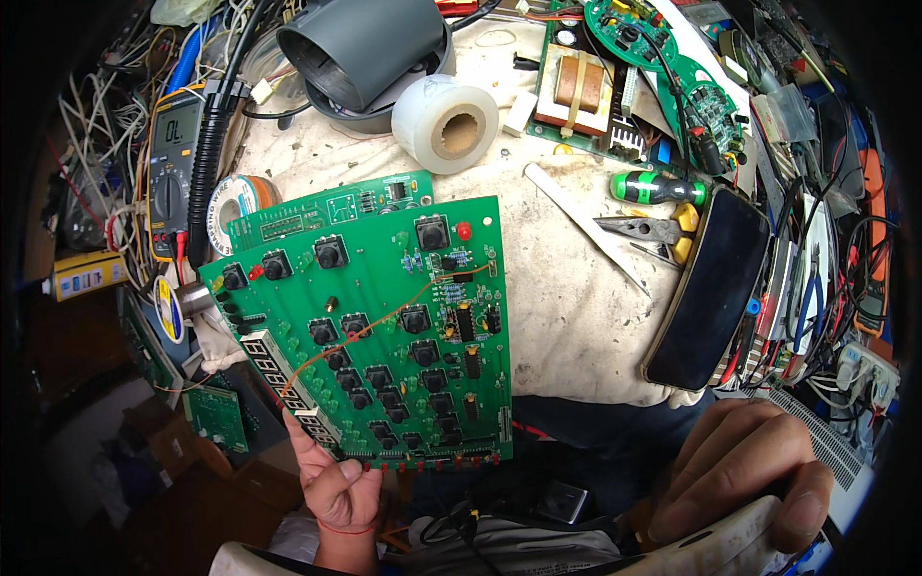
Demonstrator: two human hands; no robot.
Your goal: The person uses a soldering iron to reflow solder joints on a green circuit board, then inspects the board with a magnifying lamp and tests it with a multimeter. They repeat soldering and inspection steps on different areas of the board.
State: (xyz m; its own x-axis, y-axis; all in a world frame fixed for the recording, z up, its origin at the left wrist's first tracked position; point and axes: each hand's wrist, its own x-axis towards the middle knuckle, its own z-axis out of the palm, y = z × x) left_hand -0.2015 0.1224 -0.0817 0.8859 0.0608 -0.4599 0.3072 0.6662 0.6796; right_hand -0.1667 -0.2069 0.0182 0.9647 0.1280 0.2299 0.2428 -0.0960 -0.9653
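Note:
My left hand (336,485) grips a large green circuit board (384,288) by its lower left corner, thumb in front and fingers partly hidden behind. The board stands tilted, its component side showing black push buttons, chips, a row of digit displays and a loose orange wire across it. A smaller green board (341,204) shows behind its top edge. Close to the camera at the lower right, my right hand (744,470) has its fingers curled over the end of a pale curved rim (672,547) that runs along the bottom; what the rim belongs to is not visible.
A phone (711,288), pliers (643,230), a green screwdriver (658,188) and a thin white strip (586,226) lie at the right. Behind stand a tape roll (413,125) and grey cylinder (355,58). A multimeter (173,158) and solder wire spool (240,197) are left.

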